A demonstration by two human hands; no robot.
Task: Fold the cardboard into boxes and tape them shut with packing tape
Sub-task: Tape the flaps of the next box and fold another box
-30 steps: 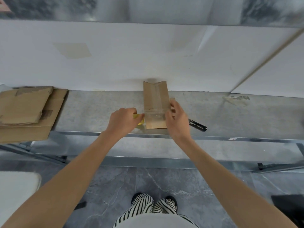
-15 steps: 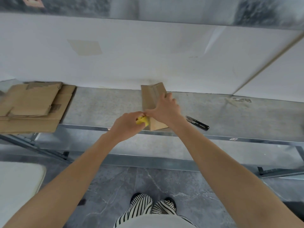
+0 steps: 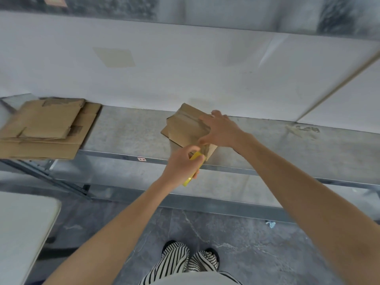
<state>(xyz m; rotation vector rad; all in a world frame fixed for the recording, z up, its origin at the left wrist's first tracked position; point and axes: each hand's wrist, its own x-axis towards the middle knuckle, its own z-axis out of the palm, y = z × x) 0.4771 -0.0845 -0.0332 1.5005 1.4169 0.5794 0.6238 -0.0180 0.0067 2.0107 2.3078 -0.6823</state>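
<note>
Right hand [image 3: 221,130], fingers spread flat, steadies box [image 3: 185,128]; left hand [image 3: 181,165] grips yellow tape roll [image 3: 197,156] at its 6 o'clock end, probably to seal it.

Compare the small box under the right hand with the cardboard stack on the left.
The small box is folded into shape; the cardboard stack lies flat. The right hand rests on the small box; nothing touches the cardboard stack. Both are brown and sit on the metal shelf.

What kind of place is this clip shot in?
Probably a packing or storeroom workstation: a stack of flattened cardboard and a small cardboard box lie on a metal bench, and the left hand grips a yellow tape roll.
</note>
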